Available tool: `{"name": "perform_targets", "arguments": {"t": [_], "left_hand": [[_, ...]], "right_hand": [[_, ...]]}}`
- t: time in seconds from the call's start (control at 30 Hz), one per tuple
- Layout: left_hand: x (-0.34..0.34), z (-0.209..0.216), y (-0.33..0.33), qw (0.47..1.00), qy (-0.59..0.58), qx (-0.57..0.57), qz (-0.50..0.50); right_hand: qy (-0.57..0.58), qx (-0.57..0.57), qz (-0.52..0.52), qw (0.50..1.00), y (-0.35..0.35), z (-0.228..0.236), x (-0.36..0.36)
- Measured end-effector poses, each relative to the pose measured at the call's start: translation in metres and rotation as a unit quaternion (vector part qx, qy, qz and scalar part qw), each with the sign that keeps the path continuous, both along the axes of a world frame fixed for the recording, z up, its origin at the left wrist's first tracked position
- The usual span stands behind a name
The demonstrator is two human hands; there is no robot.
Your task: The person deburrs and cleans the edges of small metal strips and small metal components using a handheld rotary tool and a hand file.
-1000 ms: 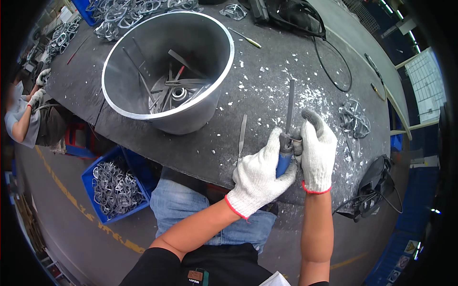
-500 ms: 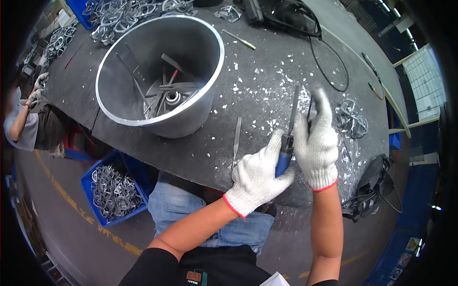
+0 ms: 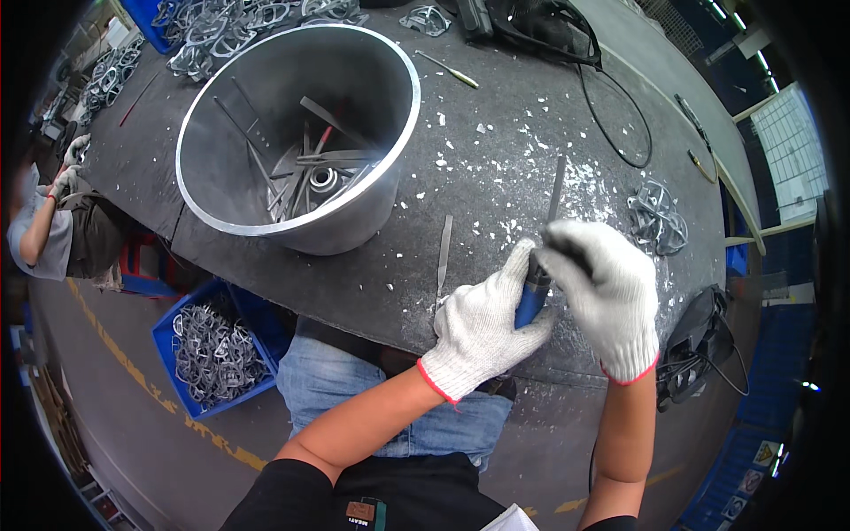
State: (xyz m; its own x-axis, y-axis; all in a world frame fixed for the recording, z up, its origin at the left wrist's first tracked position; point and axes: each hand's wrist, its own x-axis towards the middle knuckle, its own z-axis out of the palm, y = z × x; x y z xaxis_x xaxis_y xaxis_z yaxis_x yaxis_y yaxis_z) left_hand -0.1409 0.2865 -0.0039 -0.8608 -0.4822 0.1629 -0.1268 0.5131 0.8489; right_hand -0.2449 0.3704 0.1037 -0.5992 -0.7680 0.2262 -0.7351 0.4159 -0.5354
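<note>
My left hand (image 3: pixel 478 327), in a white knit glove, is closed around the blue handle of a power file (image 3: pixel 531 303). A flat dark file blade (image 3: pixel 558 188) sticks up from its black collar, pointing away from me. Just right of the collar is my right hand (image 3: pixel 615 288), also gloved, with its fingers curled in at the base of the blade. What those fingers pinch is hidden. A loose flat file (image 3: pixel 444 252) lies on the dark table (image 3: pixel 301 296), left of my left hand.
A large metal bucket (image 3: pixel 376 203) holding several files stands left. Grey metal parts (image 3: pixel 657 217) lie right, with more heaped at the far left (image 3: pixel 217 35). White chips, a screwdriver (image 3: pixel 447 69) and a black cable (image 3: pixel 642 115) are about. A blue bin (image 3: pixel 168 345) sits below; a co-worker (image 3: pixel 53 221) is left.
My right hand has swung from upright with raised fingers to curled over the tool's collar, its wrist shifting right. My left hand keeps its hold on the power file.
</note>
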Motion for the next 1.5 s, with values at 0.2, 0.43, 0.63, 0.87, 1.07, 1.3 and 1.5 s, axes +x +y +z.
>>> {"name": "perform_targets", "arguments": {"t": [0.2,0.43,0.63,0.87,1.07,1.3,1.5], "left_hand": [[0.003,-0.009,-0.002,0.998,0.069,0.013,-0.007],[0.003,0.003,-0.003,1.000,0.010,0.007,-0.019],[0.007,0.008,-0.014,0.996,-0.027,0.020,-0.086],[0.016,0.015,-0.034,0.980,-0.016,0.062,-0.190],[0.019,0.007,-0.032,0.980,-0.009,0.061,-0.189],[0.019,0.021,-0.036,0.967,-0.077,0.092,-0.224],[0.018,0.017,-0.034,0.972,-0.044,0.094,-0.210]], "right_hand": [[0.098,0.087,0.112,0.985,0.023,0.001,0.011],[0.071,0.077,0.073,0.992,0.042,-0.011,0.013],[-0.086,0.023,-0.037,0.995,0.029,-0.012,0.030],[-0.189,0.000,-0.178,0.966,0.035,-0.013,0.033],[0.048,0.026,-0.091,0.994,0.036,-0.012,0.019],[0.267,0.020,-0.007,0.964,0.028,-0.013,-0.008],[0.257,0.001,0.130,0.958,0.009,-0.002,-0.012]]}}
